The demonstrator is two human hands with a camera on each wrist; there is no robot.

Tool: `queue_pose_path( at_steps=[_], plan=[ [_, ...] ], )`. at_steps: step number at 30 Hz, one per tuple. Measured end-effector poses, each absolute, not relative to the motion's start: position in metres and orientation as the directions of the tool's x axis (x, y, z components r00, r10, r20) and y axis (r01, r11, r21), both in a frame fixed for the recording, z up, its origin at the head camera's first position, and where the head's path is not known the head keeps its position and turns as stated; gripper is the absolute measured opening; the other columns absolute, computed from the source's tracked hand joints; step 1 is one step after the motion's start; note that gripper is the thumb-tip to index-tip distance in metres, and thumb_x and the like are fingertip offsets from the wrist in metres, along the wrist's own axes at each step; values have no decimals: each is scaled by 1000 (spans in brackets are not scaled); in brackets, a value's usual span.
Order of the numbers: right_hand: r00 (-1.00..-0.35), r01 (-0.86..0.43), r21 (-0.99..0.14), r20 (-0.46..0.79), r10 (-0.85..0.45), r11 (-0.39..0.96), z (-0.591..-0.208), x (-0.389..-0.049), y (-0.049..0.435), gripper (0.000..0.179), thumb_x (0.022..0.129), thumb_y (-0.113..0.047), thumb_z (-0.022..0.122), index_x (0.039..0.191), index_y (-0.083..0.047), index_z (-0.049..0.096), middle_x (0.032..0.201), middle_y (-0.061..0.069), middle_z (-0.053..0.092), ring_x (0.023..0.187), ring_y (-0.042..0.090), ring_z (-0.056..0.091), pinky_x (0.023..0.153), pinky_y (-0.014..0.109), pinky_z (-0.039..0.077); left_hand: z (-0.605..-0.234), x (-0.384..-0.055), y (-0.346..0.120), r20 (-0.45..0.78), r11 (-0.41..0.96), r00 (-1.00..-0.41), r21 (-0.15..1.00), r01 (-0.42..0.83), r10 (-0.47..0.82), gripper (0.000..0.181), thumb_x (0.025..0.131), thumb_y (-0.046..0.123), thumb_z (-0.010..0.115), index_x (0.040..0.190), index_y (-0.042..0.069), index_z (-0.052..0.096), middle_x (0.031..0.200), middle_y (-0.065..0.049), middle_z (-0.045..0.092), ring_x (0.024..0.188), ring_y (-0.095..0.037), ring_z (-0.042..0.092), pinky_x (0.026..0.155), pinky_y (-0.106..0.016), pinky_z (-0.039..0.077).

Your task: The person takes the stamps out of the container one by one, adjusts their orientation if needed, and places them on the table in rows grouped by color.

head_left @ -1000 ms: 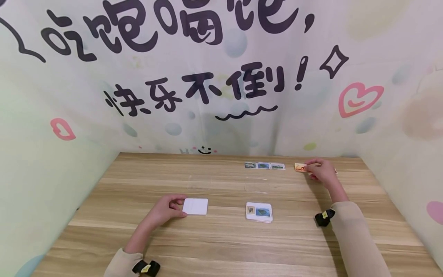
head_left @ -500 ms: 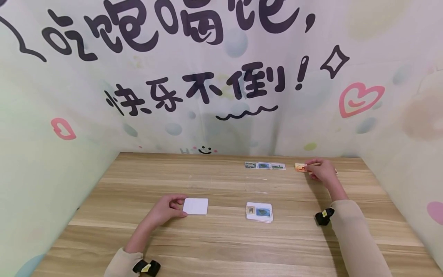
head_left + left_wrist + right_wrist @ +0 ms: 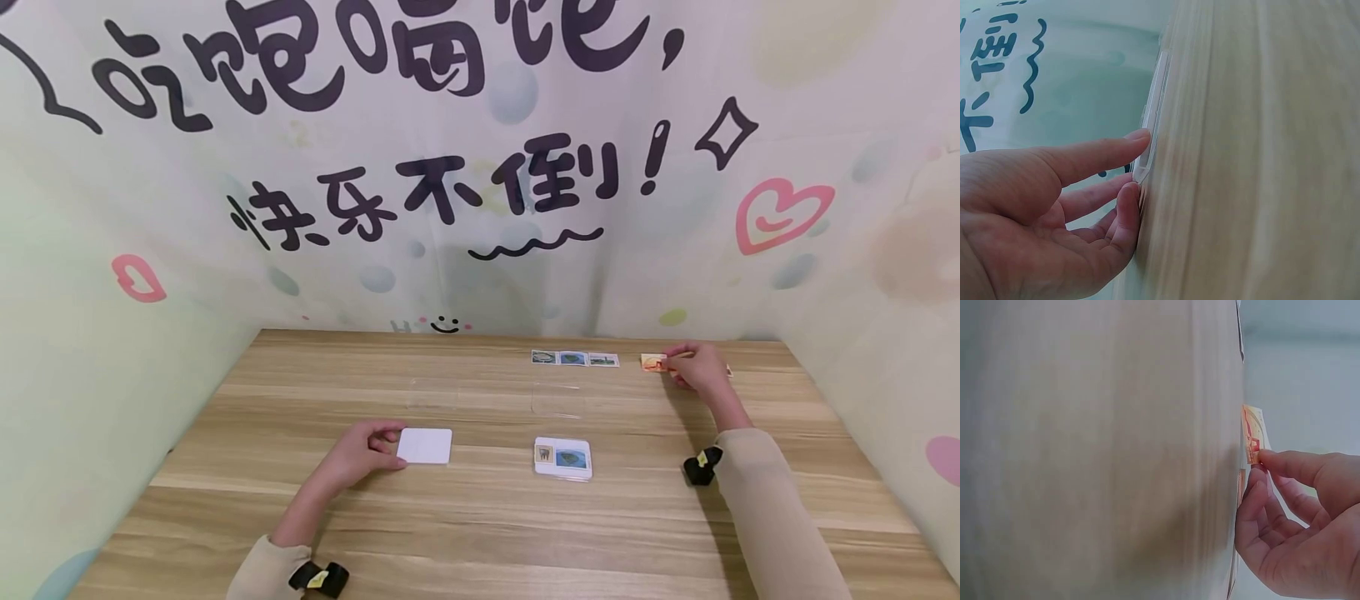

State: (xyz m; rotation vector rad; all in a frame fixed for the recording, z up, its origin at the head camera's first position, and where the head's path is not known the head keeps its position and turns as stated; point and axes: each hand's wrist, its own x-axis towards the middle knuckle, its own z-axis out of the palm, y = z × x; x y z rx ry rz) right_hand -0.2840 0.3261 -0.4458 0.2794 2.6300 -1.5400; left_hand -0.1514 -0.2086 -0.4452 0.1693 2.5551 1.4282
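In the head view my left hand (image 3: 367, 452) holds the left edge of a blank white card (image 3: 424, 446) lying on the table, thumb at the near corner and fingers at the far one. The left wrist view has the thumb against the clear edge (image 3: 1154, 119) of this card or its sleeve. At the back right my right hand (image 3: 701, 368) pinches an orange and cream stamp (image 3: 653, 362) between thumb and fingers. The right wrist view shows this stamp (image 3: 1253, 433) lifted and tilted at the fingertips, with other stamps partly hidden behind the hand.
A white card with two stamps (image 3: 562, 458) lies right of centre. Beyond it is a clear plastic sleeve (image 3: 557, 400), and another clear sleeve (image 3: 432, 394) lies to the left. Three stamps (image 3: 574, 358) form a row near the back wall (image 3: 517, 300).
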Motion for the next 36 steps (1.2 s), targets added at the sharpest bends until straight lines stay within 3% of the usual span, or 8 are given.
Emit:
queue_pose_path(
  at_steps=[36],
  plan=[
    [-986,158,-840,-107,128,519,-450,-289,325,27,96,-1,68,113,18,63,66,-7,63,53,4,56,51,20,50,-444,-151,-208,-123,520,-972,854,-1,200,54,80,-3,87,129,-14,65,106,-16,65,84,-19,55,70,-25,47]
  ],
)
